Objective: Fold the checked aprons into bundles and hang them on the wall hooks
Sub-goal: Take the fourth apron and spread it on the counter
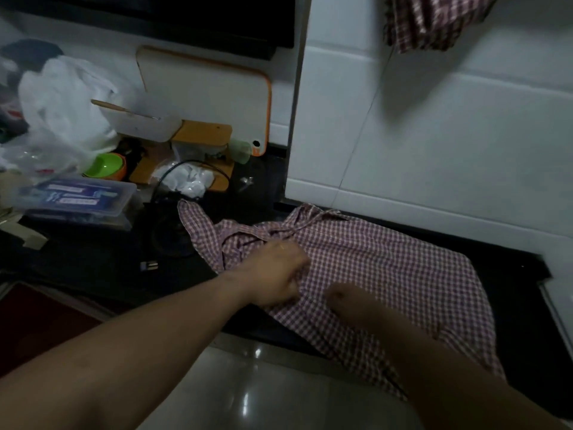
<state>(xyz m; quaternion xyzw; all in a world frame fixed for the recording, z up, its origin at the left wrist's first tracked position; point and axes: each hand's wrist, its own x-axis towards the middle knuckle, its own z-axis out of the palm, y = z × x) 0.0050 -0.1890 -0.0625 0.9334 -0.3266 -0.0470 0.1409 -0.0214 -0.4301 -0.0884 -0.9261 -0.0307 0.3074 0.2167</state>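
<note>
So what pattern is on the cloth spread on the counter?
The apron has a small red-and-white check; the head view shows it best.

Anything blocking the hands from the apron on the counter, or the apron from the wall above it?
Nothing visible. The left hand grips the apron and the right hand touches it, its grip blurred. The tiled wall above is bare up to another hung apron; no hook shows in view.

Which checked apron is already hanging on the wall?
The darker red-checked apron at top right, bunched against the white wall tiles; the paler checked apron lies spread on the black counter.
</note>
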